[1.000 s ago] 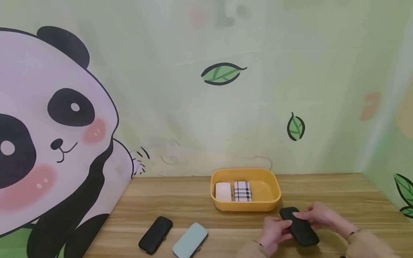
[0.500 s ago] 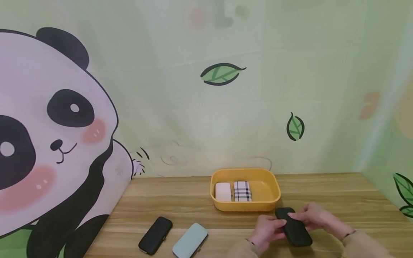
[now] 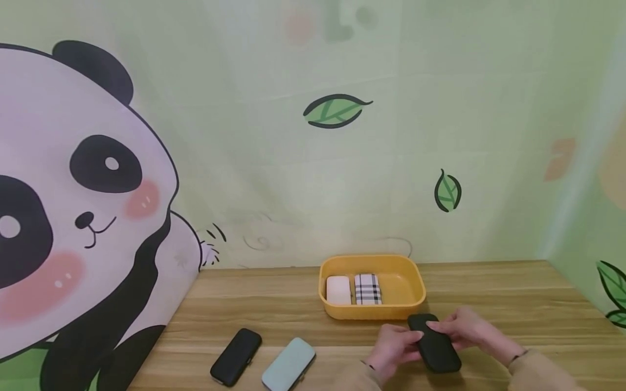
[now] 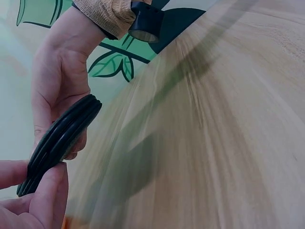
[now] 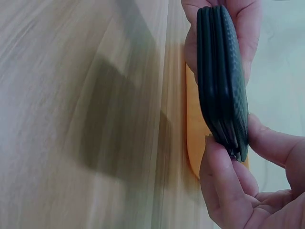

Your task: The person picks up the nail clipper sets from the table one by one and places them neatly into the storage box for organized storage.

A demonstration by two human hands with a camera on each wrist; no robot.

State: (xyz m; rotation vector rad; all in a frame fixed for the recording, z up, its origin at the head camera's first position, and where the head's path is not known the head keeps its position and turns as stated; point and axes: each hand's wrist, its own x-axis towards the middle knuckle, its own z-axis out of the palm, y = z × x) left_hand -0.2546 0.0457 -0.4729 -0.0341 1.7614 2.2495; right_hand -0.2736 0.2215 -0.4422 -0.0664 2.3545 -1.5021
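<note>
Wood-grain table (image 3: 548, 304) — left hand (image 3: 393, 348) and right hand (image 3: 468, 329) pinch black clamshell case (image 3: 437, 347), likely light, stiff — best held by long edges.

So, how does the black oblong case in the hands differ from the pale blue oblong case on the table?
The held black oblong case is dark; the pale blue oblong case light. Left hand and right hand hold the black one above the wooden table; the blue one lies on it. Both have rounded corners.
</note>
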